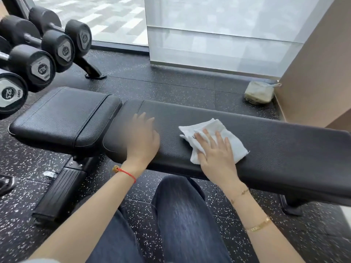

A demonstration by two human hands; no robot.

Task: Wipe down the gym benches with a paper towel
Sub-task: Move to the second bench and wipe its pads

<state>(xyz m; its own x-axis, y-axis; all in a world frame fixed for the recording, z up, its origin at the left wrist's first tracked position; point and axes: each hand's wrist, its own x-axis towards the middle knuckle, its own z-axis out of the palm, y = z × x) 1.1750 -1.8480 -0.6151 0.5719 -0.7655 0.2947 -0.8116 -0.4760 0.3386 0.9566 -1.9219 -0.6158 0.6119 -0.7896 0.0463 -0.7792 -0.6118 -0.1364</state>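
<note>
Left hand [141, 138] flat on the long black bench pad [266, 145], fingers straight and blurred, gripping nothing. Dumbbells [40, 71] racked at far left; separate seat pad [64, 118] just beside the long pad. Right hand [215, 150] palm-down, fingers spread and straight, pressing the white paper towel [212, 137] onto the pad's middle, not clutching it. Small pale pouch [259, 93] on speckled floor [152, 84] beyond, by a wall.
</note>
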